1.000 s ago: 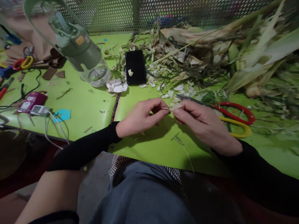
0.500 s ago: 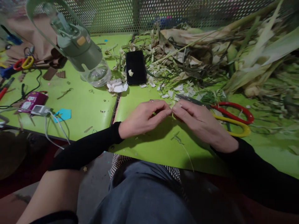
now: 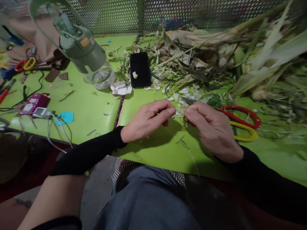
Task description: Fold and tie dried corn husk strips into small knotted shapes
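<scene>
My left hand (image 3: 151, 118) is over the green table (image 3: 153, 151) with thumb and fingertips pressed together. Whatever lies in that pinch is too small to make out. A short gap to the right, my right hand (image 3: 211, 129) is also closed, thumb against the bent fingers, its contents hidden. Behind and beside the right hand lie scissors with a red and a yellow handle (image 3: 243, 115), partly covered by it. Just below the gap between the hands, a thin green plant strand (image 3: 184, 144) rests on the table. Pale scraps (image 3: 177, 113) lie beyond the fingertips.
A black phone (image 3: 140, 68) lies behind my hands, near a green-lidded bottle (image 3: 87, 51). Dry husks and leaves (image 3: 192, 60) heap along the back right, against a perforated screen (image 3: 115, 17). At left are a purple power socket (image 3: 35, 103) with cables and a blue paper piece (image 3: 65, 117).
The hands, whose fingertips met before, have come apart. My right hand has shifted slightly right and down, uncovering pale scraps. The left fingers have curled a little more.
</scene>
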Tool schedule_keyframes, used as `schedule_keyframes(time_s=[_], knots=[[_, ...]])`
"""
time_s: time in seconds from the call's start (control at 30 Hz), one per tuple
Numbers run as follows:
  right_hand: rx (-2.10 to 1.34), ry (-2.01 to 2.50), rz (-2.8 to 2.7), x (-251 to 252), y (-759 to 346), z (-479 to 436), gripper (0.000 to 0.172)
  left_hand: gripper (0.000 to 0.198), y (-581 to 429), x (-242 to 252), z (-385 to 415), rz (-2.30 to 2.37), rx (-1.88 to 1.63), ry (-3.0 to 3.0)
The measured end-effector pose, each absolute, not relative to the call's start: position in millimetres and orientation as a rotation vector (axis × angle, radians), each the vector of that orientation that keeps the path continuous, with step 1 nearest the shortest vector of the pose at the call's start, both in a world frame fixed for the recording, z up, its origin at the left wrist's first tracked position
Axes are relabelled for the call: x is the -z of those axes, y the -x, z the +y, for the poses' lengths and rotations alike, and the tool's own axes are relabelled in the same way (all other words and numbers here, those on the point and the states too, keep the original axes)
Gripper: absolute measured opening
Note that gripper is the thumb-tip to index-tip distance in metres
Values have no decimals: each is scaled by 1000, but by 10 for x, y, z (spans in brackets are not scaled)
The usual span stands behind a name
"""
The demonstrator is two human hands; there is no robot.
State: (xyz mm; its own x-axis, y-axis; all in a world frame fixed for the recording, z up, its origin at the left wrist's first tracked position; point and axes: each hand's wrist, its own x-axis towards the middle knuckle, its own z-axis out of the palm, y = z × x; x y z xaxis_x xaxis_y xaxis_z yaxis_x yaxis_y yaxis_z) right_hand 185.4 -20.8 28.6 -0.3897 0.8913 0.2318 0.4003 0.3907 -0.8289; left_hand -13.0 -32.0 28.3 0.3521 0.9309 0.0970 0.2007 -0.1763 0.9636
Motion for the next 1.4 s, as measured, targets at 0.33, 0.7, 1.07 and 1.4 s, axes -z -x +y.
schedule_keyframes(time_s=[0.33, 0.7, 1.07, 1.4], knots=[[-1177, 1183, -1966, -160, -1884, 24, 46, 37, 190, -191, -138, 920, -710, -1300], [-966, 1171, -2117, -68, -1875, 157, 49, 24, 272, -110, 9, 1168, -617, -1772], [-524, 1213, -2005, -203, -1943, 201, 25, 42, 608, -128, 235, 1452, -630, -1944], [-338, 1393, -2014, -82, -2288, -251, 23, 27, 489, -25, 232, 1310, -603, -2246]])
